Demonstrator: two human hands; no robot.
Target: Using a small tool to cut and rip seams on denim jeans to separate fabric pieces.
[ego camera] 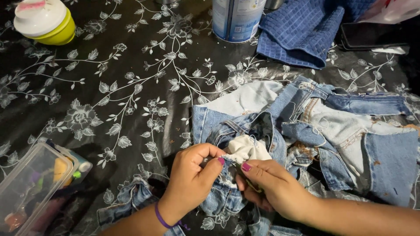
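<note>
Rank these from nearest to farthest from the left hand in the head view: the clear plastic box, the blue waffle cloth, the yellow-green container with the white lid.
From the left hand:
1. Clear plastic box, at the lower left edge of the table.
2. Blue waffle cloth, top right, beyond the denim pieces.
3. Yellow-green container, far top left corner.

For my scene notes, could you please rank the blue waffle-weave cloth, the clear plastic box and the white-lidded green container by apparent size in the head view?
1. Blue waffle-weave cloth, partly cropped.
2. Clear plastic box, enlarged by nearness and cropped.
3. White-lidded green container, farther away.
</note>
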